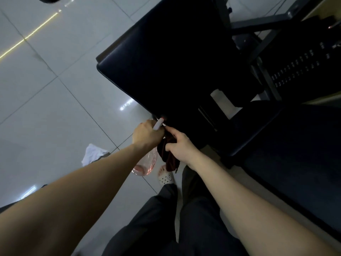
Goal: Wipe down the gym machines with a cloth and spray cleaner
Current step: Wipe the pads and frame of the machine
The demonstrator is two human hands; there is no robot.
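My left hand [147, 134] grips the neck of a clear spray bottle [145, 166] with pinkish liquid; its white trigger head [158, 124] points at the near corner of a black padded machine seat [166, 61]. My right hand [180, 144] sits just right of the left and clutches a dark maroon cloth [168, 158] that hangs below the fingers. Both hands are at the lower front edge of the pad, almost touching each other.
A white rag [93, 154] lies on the grey tiled floor [46, 98] to the left. A second black pad [295, 154] is on the right, with a weight stack [299, 69] and metal frame bars [258, 24] behind. My legs and a white clog [166, 178] are below.
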